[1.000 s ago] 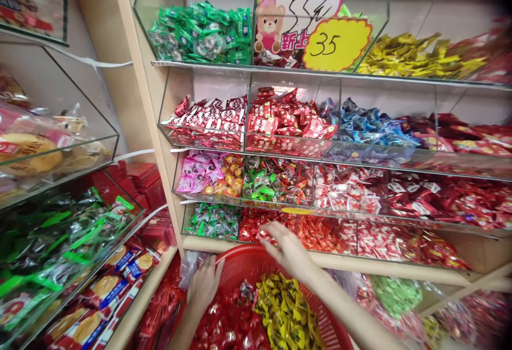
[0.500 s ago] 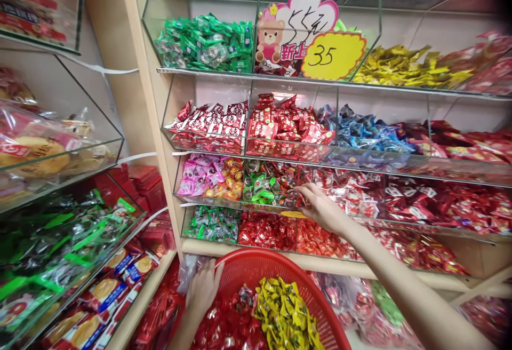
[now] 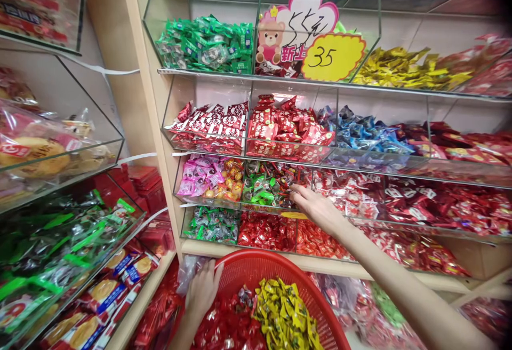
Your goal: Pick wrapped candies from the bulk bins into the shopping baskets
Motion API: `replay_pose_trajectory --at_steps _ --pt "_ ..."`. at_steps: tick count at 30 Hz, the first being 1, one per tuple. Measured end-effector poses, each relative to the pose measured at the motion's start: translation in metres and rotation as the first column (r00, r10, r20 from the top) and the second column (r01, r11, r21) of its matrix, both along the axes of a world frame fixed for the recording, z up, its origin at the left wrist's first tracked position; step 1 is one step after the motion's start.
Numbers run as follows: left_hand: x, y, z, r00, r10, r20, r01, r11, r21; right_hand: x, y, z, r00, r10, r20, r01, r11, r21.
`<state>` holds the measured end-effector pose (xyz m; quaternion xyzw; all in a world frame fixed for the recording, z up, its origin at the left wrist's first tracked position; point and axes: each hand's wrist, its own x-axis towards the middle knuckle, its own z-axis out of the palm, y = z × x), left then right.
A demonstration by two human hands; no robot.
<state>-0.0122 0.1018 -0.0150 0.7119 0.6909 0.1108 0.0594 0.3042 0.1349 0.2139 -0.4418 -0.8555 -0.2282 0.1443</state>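
My left hand [image 3: 202, 284] is closed over the left rim of a red plastic basket [image 3: 276, 258], thumb to the inside. Wrapped candies fill its bottom: red ones [image 3: 232, 318] to the left, yellow ones [image 3: 286, 312] to the right. My right hand [image 3: 314, 204] reaches over the front of a clear shelf bin, its fingers bent together at the right side of the green and dark wrapped candies [image 3: 262, 190]. The fingertips touch the dark candies; what lies between them is too small to make out.
Clear bins of wrapped candies line the shelves ahead, with purple packets [image 3: 200, 175] and red candies [image 3: 268, 231] near my right hand. Price signs [image 3: 334, 56] hang above. Left stands another shelf with packaged cookies [image 3: 106, 294]. A clear plastic bag [image 3: 192, 270] touches the basket's left side.
My right hand has shifted slightly left and its fingers dip a little further among the dark candies. The left hand and the basket stay in place.
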Motion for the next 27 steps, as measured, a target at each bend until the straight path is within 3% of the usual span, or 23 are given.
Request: replay_pose_trajectory --at_steps 4,12,19,27 --pt "0.0 -0.001 0.001 1.0 -0.004 0.003 0.004 1.0 0.005 0.002 0.001 -0.001 0.994 0.005 0.112 -0.005 1.0 0.001" --pt "0.002 -0.002 0.007 1.0 0.01 -0.001 -0.01 1.0 -0.03 0.006 0.005 0.0 0.993 0.014 0.114 -0.015 1.0 0.01" --pt "0.001 -0.002 0.005 1.0 0.003 0.017 -0.003 1.0 -0.017 0.008 0.006 0.001 0.993 0.07 -0.092 -0.073 0.997 -0.026" --pt "0.001 0.0 0.001 1.0 -0.001 -0.019 0.001 1.0 0.02 0.016 0.008 0.001 0.925 0.192 -0.328 -0.19 0.981 0.037"
